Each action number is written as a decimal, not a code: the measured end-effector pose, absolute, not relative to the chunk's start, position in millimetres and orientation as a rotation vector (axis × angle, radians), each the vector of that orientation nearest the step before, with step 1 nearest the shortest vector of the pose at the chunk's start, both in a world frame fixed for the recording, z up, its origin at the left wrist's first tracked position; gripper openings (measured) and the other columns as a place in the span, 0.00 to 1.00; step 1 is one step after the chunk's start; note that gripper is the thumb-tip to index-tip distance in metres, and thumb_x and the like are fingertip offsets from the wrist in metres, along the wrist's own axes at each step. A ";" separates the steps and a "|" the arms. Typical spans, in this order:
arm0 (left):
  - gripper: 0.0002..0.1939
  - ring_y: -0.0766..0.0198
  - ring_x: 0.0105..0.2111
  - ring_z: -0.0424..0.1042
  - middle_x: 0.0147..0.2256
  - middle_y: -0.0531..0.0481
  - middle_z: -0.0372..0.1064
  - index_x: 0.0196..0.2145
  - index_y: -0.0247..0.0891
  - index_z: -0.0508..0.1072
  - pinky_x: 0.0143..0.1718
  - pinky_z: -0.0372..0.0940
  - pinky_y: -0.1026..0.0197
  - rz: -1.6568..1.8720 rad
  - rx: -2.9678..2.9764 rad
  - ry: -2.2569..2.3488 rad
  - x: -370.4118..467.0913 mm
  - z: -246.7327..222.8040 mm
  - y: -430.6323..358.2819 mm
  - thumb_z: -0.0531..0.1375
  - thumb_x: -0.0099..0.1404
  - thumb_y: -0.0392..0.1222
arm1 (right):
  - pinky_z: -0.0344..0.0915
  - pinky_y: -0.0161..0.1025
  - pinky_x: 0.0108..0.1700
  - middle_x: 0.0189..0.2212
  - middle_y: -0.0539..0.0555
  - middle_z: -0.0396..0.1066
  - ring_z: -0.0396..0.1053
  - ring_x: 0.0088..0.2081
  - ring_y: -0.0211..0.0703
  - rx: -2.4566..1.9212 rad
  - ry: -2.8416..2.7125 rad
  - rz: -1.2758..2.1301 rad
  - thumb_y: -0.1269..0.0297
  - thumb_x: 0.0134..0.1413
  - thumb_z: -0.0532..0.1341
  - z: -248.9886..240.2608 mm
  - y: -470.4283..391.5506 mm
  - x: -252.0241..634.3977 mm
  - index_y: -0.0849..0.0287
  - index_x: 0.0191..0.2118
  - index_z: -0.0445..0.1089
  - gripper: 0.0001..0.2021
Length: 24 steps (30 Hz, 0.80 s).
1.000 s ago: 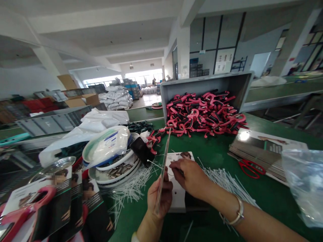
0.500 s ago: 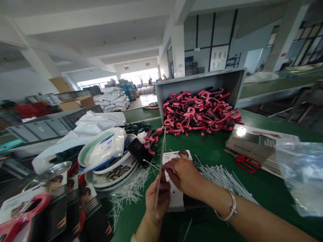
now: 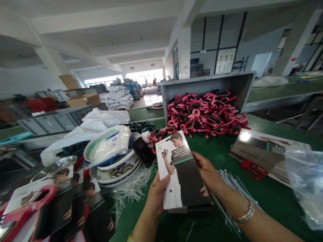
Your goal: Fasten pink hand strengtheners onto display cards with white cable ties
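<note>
Card (image 3: pixel 188 181) clamped by its edge between my left fingers (image 3: pixel 161 185) seems light, stiff, slick, best edge-held; right fingers (image 3: pixel 202 162) touch opposite, whether closed I can't tell.

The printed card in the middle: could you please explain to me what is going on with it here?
A person grips the printed card with the left hand, thumb on its front, while the right hand is at its right edge. The printed side faces the camera. Beyond it, pink-and-black hand grips spill from a grey crate onto the green table. White cable ties lie on both sides, and red scissors rest by a stack of cards at the right.
</note>
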<state>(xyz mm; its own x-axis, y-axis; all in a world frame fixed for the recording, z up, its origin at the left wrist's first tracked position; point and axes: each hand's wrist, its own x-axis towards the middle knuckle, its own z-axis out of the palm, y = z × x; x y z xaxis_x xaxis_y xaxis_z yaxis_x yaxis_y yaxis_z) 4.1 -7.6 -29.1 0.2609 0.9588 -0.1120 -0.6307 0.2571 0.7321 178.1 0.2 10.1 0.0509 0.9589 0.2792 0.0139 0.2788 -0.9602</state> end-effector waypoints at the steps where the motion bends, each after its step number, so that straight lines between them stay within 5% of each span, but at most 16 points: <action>1: 0.28 0.55 0.36 0.75 0.40 0.45 0.75 0.49 0.36 0.69 0.38 0.68 0.59 1.174 0.640 0.629 4.9 -27.7 -7.7 0.68 0.49 0.39 | 0.66 0.42 0.39 0.36 0.55 0.73 0.70 0.36 0.44 -1.057 -1.269 0.887 0.52 0.54 0.57 13.7 1.9 185.8 0.56 0.48 0.69 0.19; 9: 0.32 0.55 0.37 0.75 0.43 0.43 0.74 0.53 0.38 0.65 0.37 0.66 0.59 1.164 0.777 0.672 8.5 -22.1 -10.1 0.68 0.51 0.40 | 0.57 0.49 0.47 0.44 0.58 0.67 0.61 0.46 0.53 -1.399 -2.081 -0.224 0.58 0.52 0.62 46.8 -0.1 186.4 0.54 0.41 0.75 0.12; 17: 0.27 0.58 0.36 0.73 0.41 0.47 0.74 0.51 0.40 0.66 0.38 0.65 0.60 1.128 0.880 0.758 7.0 -33.4 -7.1 0.67 0.53 0.39 | 0.57 0.42 0.40 0.31 0.52 0.73 0.67 0.38 0.45 -1.283 -2.238 -0.112 0.71 0.53 0.61 24.9 12.7 171.2 0.56 0.30 0.74 0.05; 21: 0.25 0.59 0.34 0.73 0.40 0.47 0.75 0.49 0.39 0.67 0.36 0.65 0.61 1.085 0.888 0.720 8.9 -31.6 -7.3 0.67 0.53 0.40 | 0.59 0.40 0.39 0.28 0.53 0.73 0.67 0.35 0.44 -1.139 -1.982 -0.147 0.69 0.55 0.59 31.9 27.2 181.2 0.58 0.28 0.73 0.08; 24: 0.26 0.57 0.36 0.74 0.40 0.45 0.75 0.49 0.38 0.68 0.37 0.65 0.61 1.075 0.864 0.722 9.4 -29.5 -7.8 0.68 0.51 0.40 | 0.62 0.37 0.37 0.30 0.52 0.73 0.68 0.32 0.41 -1.198 -1.860 0.016 0.62 0.53 0.61 41.9 36.4 196.9 0.58 0.35 0.73 0.07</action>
